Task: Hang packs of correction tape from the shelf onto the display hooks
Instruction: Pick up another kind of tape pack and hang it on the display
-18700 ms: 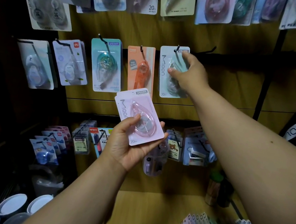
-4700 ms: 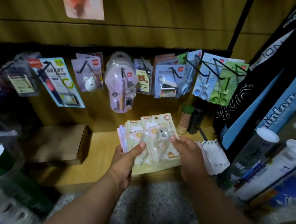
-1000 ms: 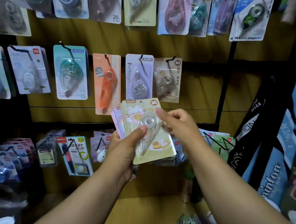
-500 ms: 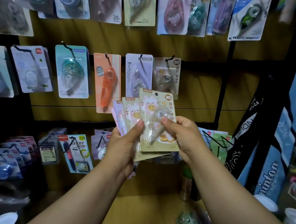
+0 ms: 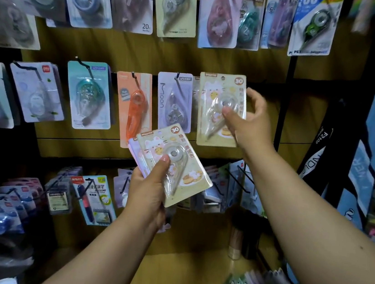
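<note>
Task approx. midway: right hand (image 5: 248, 123) pinches one yellow pack (image 5: 219, 112) near hooks at 12 o'clock, not hung yet; left hand (image 5: 149, 191) grips remaining stack (image 5: 175, 169).

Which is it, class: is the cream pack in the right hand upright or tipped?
Upright: the cream pack has its hang hole on top; the right hand pinches its edge.
</note>
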`<state>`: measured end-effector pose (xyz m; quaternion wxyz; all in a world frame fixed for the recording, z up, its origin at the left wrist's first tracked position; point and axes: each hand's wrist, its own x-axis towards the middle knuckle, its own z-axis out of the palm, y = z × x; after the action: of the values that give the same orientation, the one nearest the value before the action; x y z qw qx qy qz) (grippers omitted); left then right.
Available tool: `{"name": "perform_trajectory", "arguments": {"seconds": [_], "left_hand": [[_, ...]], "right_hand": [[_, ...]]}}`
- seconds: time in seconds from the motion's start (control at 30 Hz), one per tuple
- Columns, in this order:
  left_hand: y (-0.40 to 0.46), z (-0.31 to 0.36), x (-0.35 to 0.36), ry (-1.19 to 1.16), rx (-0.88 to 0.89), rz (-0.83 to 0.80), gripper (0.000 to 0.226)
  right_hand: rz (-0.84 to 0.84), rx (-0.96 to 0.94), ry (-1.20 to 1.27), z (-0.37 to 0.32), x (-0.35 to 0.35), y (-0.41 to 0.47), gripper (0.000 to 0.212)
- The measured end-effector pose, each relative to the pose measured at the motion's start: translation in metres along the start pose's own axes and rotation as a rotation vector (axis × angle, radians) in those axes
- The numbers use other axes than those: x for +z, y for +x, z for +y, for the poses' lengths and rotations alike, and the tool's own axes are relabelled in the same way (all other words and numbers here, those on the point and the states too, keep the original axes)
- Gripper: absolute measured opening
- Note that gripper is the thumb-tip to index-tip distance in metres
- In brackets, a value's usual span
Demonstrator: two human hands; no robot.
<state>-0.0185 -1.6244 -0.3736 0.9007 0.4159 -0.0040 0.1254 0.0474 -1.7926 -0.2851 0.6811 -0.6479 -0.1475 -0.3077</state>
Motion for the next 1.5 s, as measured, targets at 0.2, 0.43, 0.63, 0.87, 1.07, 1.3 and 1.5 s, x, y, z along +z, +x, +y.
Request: {"name": "perform_trajectory", "arguments": {"seconds": [0.2, 0.43, 0.63, 0.87, 1.07, 1.3, 1.5], "left_hand": [[-0.002, 0.0, 0.001, 0.002, -0.012, -0.002, 0.032], [-0.002, 0.0, -0.003, 0.009, -0.018, -0.01, 0.035], [-0.001, -0.001, -0.005, -0.021, -0.018, -0.03, 0.032], [-0.001, -0.002, -0.005, -0.012, -0.022, -0.058, 0.036], [0.0, -0.001, -0.002, -0.01, -0.032, -0.059, 0.038], [0.0, 0.002, 0.001, 0.043, 0.023, -0.105, 0.037], [-0.006, 0.002, 0.006, 0.071, 0.054, -0.11, 0.045]], "right_hand": [[0.01, -0.011, -0.033, 0.006, 0.007, 0.022, 0.051], [0.028, -0.009, -0.041, 0.004, 0.014, 0.028, 0.052], [0.051, 0.024, -0.004, 0.005, 0.015, 0.025, 0.047], [0.083, 0.007, -0.151, 0.009, 0.018, 0.029, 0.051], [0.002, 0.005, -0.342, 0.015, 0.03, 0.046, 0.062], [-0.006, 0.014, -0.46, 0.008, 0.024, 0.015, 0.056], [-0.303, 0.329, -0.138, 0.004, 0.018, -0.069, 0.042]]}}
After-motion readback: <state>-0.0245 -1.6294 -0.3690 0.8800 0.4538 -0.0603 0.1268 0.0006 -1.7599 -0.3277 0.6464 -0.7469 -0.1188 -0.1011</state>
